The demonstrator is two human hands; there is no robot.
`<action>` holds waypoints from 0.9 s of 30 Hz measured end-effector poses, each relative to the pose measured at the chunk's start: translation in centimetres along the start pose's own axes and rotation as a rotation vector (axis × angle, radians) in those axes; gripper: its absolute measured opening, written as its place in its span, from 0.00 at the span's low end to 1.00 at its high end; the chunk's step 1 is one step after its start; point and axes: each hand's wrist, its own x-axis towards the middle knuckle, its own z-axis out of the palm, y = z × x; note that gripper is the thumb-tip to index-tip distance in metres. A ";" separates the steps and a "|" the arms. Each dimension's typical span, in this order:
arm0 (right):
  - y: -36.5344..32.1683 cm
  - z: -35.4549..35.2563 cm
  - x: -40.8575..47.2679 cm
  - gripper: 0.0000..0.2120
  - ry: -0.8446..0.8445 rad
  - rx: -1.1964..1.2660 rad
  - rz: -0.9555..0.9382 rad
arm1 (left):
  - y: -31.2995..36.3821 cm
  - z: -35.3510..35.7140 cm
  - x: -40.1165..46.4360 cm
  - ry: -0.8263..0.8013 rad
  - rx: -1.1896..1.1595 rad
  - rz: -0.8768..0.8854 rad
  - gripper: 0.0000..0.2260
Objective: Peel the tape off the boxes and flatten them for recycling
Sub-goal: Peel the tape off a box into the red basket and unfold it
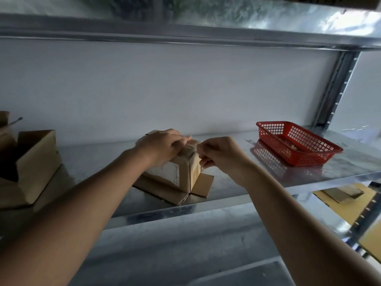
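My two forearms reach up to the metal shelf, and between my hands stands the small cardboard box. It sits upside down, I think, with its lower flaps spread flat on the shelf just below my hands. My left hand lies on top of the box with fingers curled over the upper edge, and it holds the box steady. My right hand is closed in a pinch at the top right corner of the box, on a strip of tape. The tape is hard to see clearly, so I cannot tell how much of it is already free.

In my judgement the risk is here: if I pull too fast or at a wrong angle, the tape can tear and leave a piece on the cardboard, or it can rip the paper surface. If my left hand presses too weakly, the light box can slide on the smooth shelf.

To the left of my left hand stands a bigger open box, well apart. To the right of my right hand, further back, is a red plastic basket with something small inside. Neither stands in my way. Behind my hands is only the white wall.
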 end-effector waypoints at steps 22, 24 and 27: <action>1.8 1.4 0.5 0.10 0.272 -0.372 -0.220 | -0.9 0.3 -1.9 0.014 -0.151 0.124 0.19; 1.6 1.2 0.5 0.08 0.254 -0.324 -0.243 | -1.0 0.2 -1.8 -0.018 -0.137 0.122 0.19; 1.3 1.2 0.7 0.06 0.220 -0.220 -0.213 | -1.2 0.1 -1.7 -0.054 -0.129 0.123 0.21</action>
